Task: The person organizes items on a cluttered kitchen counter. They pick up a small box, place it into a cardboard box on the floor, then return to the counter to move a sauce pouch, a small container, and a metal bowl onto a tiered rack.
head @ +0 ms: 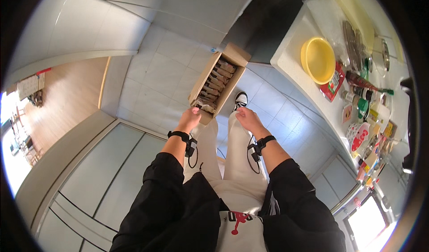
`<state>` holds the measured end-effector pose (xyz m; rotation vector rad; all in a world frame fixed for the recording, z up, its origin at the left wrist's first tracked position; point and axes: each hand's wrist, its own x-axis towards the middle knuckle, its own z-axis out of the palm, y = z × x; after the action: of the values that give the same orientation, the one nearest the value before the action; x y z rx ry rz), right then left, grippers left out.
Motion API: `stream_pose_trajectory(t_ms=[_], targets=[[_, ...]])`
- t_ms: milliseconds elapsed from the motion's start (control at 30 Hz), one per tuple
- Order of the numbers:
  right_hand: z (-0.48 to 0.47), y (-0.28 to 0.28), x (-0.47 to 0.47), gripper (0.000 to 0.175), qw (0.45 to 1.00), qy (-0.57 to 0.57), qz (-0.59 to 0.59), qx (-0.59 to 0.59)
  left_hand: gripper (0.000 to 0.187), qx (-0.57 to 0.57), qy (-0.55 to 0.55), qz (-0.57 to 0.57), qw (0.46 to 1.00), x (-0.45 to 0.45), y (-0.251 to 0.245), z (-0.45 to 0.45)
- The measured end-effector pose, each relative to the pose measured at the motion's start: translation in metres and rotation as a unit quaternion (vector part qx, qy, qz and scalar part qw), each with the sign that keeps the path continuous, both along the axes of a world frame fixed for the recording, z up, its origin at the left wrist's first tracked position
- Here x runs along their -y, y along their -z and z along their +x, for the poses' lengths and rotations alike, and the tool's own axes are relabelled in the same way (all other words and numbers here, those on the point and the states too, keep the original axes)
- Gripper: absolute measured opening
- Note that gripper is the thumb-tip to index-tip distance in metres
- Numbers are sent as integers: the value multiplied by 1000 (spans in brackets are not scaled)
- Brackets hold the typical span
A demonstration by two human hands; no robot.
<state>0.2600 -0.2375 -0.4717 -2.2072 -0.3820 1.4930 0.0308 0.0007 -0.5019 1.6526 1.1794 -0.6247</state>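
An open cardboard box (230,99) stands on the tiled floor before me, one end flap folded outward at its far end. Inside lies a row of several wrapped packets (215,81) in clear plastic with dark contents. My left hand (190,118) is at the near left corner of the box, fingers curled; whether it grips the cardboard is hidden. Over my right knee, to the right of the box, my right hand (249,118) has its fingers curled in, with no object visible in it. Both wrists wear black straps with small cabled devices.
Along the right runs a white counter (291,47) bearing a yellow bowl (318,60), a red packet (332,82), several bottles and a patterned bowl (357,136). A dark cabinet front (268,20) stands beyond the box. Glass-panelled doors (97,171) are on the left, near a doorway to a wooden floor (70,94).
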Motion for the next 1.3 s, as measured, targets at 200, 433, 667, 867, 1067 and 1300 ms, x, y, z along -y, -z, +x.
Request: stream_pose_trajectory(t_ms=[200,433,667,867,1067,1300], targets=[[-12,12,8,47,1000,-9,10,4,52,-16,38,5,999,-16,18,-1],[-5,26,24,44,999,-24,36,-34,48,-15,43,18,999,-16,4,26],[-9,64,39,36,989,-66,122,-52,45,8,38,44,998,-17,-11,52],[-14,75,25,40,997,-28,44,-61,50,-9,81,20,996,-43,15,43],[-24,94,5,46,997,68,-8,-31,56,-21,179,61,982,-77,52,50],[-48,130,-30,57,968,243,-28,-53,65,-58,182,70,979,-90,78,62]])
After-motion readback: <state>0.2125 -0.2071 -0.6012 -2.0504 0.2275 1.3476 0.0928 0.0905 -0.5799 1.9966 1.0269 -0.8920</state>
